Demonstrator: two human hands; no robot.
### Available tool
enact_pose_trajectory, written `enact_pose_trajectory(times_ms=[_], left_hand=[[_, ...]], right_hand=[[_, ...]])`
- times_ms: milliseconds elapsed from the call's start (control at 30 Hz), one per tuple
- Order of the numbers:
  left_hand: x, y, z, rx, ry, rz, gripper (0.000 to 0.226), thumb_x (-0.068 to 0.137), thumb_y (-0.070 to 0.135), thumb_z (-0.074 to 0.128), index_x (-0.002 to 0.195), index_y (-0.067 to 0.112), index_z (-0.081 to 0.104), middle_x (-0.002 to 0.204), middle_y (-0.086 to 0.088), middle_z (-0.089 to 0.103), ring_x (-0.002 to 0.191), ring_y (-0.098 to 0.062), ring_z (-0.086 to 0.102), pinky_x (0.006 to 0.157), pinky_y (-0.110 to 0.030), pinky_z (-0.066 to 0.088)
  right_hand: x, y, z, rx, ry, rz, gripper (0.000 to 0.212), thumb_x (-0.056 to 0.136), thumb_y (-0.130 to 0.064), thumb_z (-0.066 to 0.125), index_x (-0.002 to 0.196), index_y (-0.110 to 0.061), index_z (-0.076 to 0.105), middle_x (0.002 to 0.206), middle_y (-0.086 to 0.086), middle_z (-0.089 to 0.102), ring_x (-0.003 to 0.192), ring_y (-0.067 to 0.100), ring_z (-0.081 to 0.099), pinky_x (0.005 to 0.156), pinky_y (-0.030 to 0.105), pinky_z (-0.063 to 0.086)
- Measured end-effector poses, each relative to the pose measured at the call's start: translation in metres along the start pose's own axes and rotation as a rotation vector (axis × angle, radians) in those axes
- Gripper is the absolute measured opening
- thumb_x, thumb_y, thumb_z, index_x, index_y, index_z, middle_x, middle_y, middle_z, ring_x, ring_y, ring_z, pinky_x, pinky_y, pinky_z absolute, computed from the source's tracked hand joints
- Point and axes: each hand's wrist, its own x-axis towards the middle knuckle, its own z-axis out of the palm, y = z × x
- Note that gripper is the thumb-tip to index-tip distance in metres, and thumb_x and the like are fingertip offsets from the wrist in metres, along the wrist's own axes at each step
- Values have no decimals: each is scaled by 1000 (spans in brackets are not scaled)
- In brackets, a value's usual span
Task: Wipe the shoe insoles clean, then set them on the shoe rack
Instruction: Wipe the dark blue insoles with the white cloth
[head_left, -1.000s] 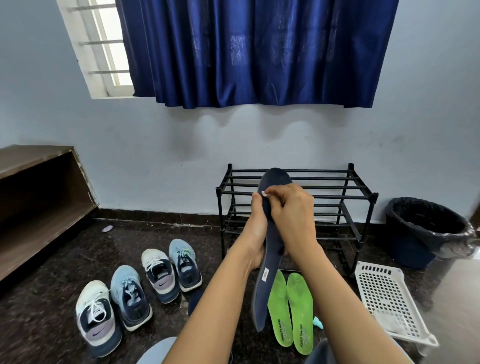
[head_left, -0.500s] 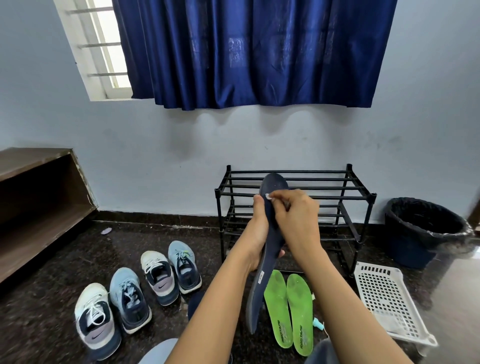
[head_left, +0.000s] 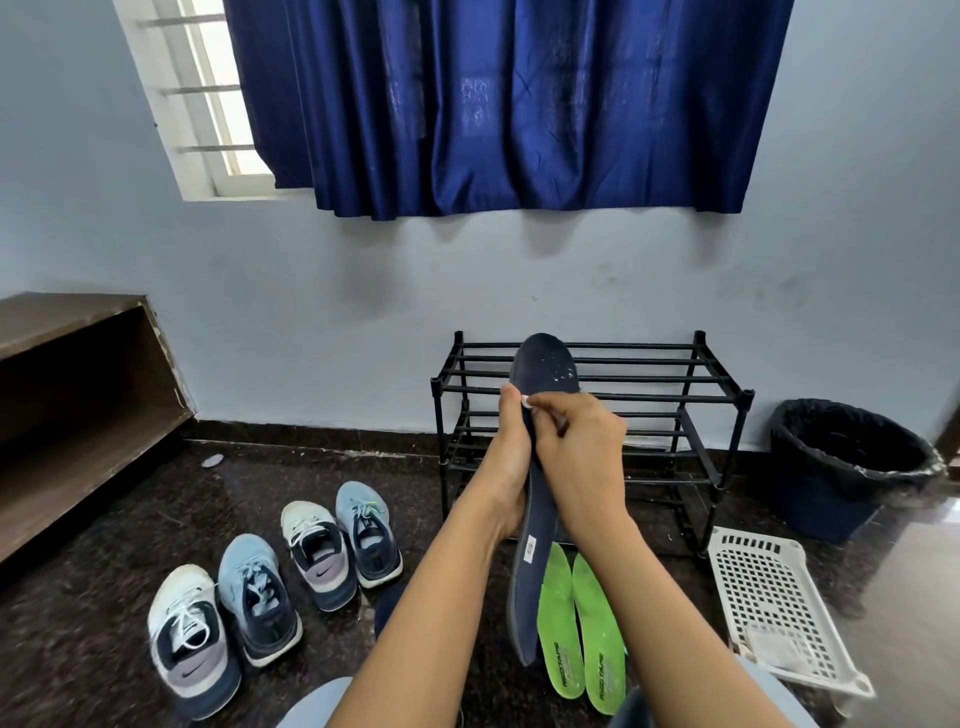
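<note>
Out front against the wall: black metal-bar shoe rack (head_left: 675, 399), wanted later. Held upright before it, clear of the floor, toe end high: long navy-blue foam insole (head_left: 524, 592). Lying flat on the dark floor (head_left: 156, 519) just beside its heel, side by side: pair of bright green insoles (head_left: 558, 623).

Bracing the navy one, left hand (head_left: 511, 462) wrapped round its left edge at mid-length. Opposite, right hand (head_left: 582, 457) curled tight, pinching a small white wipe (head_left: 525, 401) at that same edge, just under the toe area. Looks like mid-wipe, with pale specks (head_left: 563, 371) on the toe not yet cleared.

So: keep the left grip firm and close behind the rubbing spot, to stop thin foam flexing away under pressure. Work the wipe up onto the specks in short strokes, pushing outward off the rim. Refold to a fresh face once soiled. Check down to the heel before racking.
</note>
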Motion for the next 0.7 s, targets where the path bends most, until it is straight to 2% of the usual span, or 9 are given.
enact_pose_trajectory(times_ms=[167,367,533,600,700], left_hand=[[-6,-4,10,10,-28,-3,67,97,66,22,87,16,67,63,-5,67,58,-19,63,56,-27,47],[1,-4,3,26,-8,14,66,97,65,21,92,19,69,68,-3,72,61,-14,69,54,-23,54],[-2,-5,7,19,-33,-19,67,97,66,22,94,16,67,63,-4,70,56,-15,67,53,-24,51],[-1,-5,6,26,-28,-17,67,97,66,21,94,16,67,62,-4,70,54,-16,67,52,-24,51],[1,-4,4,21,-7,5,68,97,65,20,91,17,68,66,-3,71,60,-15,68,54,-23,53]], right_hand=[[19,9,-7,-14,102,62,17,87,-10,59,94,-13,74,93,7,71,86,20,63,75,10,33],[4,5,-5,-3,20,28,17,86,-7,60,95,-11,75,90,6,71,81,16,61,71,6,32],[17,9,-6,-2,103,85,19,88,-8,57,97,-11,73,96,9,69,90,23,62,78,13,35],[14,10,-6,-13,104,78,19,88,-7,58,98,-11,73,97,10,69,90,23,62,77,10,33],[2,11,-3,-20,22,63,20,88,-7,58,100,-10,73,98,8,68,89,19,60,75,6,30]])
